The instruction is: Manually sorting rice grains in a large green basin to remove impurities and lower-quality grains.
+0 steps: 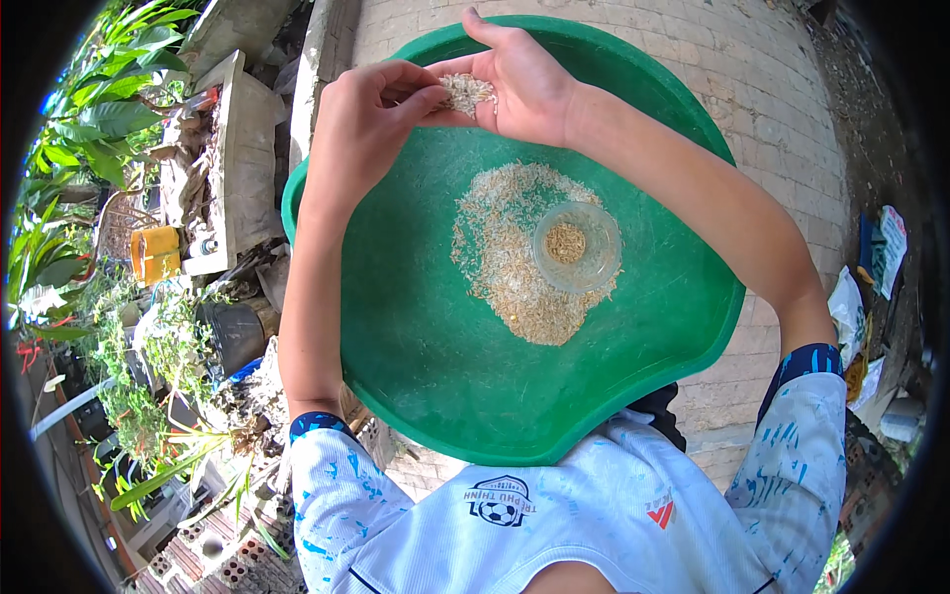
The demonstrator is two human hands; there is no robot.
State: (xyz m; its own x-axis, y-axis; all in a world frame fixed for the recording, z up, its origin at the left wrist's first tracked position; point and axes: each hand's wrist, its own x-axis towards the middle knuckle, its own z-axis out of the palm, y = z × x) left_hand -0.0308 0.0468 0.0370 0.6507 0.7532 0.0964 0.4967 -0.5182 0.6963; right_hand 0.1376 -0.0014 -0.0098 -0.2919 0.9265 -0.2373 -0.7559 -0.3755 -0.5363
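My right hand [522,91] is palm up over the far side of a green plastic basin [396,287], cupping a small heap of rice grains [467,94]. At the left edge of that heap, my left hand [358,127] has thumb and fingers pinched together; what lies between the fingertips is too small to make out. Below both hands, a loose pile of mixed white and brownish grains [510,262] spreads over the basin floor. A clear round cup [602,259] stands on the pile's right side, with some brown husk-covered grains [565,243] in it.
The basin's near rim touches my shirt, above brick paving [782,119]. Along the left are a pale planter box [247,158], green plants [109,119], a yellow container [154,254] and hollow bricks [203,554]. Plastic bags [847,312] lie at the right.
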